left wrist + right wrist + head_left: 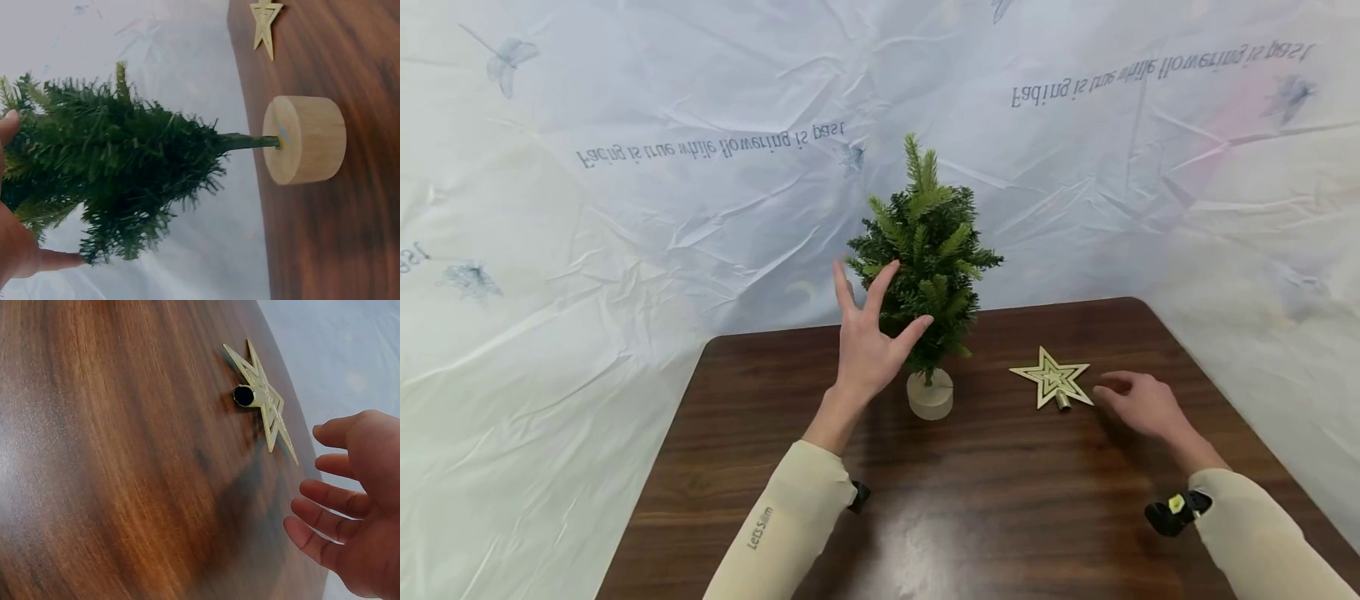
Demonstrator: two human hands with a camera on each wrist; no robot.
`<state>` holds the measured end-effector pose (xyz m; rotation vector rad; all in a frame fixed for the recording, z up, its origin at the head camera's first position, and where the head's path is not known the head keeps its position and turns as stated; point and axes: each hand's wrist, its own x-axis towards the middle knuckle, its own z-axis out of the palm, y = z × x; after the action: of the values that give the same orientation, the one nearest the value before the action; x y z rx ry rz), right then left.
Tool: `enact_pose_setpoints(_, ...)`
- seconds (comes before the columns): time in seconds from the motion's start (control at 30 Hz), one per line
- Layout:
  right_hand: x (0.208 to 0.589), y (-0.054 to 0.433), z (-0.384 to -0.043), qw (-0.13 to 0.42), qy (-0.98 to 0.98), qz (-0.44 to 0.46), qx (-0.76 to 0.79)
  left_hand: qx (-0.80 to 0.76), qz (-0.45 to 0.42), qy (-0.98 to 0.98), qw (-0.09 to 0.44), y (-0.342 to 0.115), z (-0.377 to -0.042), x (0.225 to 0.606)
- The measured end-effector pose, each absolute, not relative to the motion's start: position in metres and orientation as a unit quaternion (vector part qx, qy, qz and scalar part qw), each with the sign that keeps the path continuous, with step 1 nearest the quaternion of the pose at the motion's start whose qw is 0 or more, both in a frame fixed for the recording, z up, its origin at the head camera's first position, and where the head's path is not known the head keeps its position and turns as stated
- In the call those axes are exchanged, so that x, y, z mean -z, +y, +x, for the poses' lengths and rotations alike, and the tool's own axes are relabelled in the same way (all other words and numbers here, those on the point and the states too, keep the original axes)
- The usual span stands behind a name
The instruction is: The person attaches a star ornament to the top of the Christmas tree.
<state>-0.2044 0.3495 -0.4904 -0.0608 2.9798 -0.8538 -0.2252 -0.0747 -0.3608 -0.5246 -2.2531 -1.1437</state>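
Note:
A small artificial Christmas tree (pixel 928 250) stands upright on a round wooden base (pixel 930 395). My left hand (pixel 868 350) is spread at the tree's left side, thumb and fingers apart, overlapping the branches; the left wrist view has a fingertip right at the lower greenery (pixel 125 169). To the right of the tree, a gold star topper (pixel 1051 379) lies on the table, its short hollow tube (pixel 244 395) facing toward me. Just right of the star hovers my right hand (pixel 1142 404), fingers loosely bent and holding nothing.
The dark wooden table (pixel 760 400) has rounded far corners. Behind it and at both sides hangs a pale wrinkled sheet (pixel 700 225) with printed lettering, close behind the tree. Black bands (pixel 1176 512) sit at the wrists.

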Motion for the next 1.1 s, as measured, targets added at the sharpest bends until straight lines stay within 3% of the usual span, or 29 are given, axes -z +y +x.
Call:
enact_pose_setpoints(0.37, 0.494, 0.349, -0.206, 0.050, 0.949, 0.008, 0.312, 0.449, -0.184, -0.847, 0.218, -0.075, -0.233, 0.366)
enact_pose_setpoints(0.53, 0.502, 0.349, -0.205, 0.077, 0.927, 0.021, 0.365, 0.444, -0.202, -0.844, 0.222, -0.074, -0.234, 0.370)
enact_pose_setpoints(1.1, 0.509, 0.343, -0.210, 0.072, 0.903, 0.059, 0.418, 0.442, -0.184, -0.841, 0.251, -0.068, -0.231, 0.374)
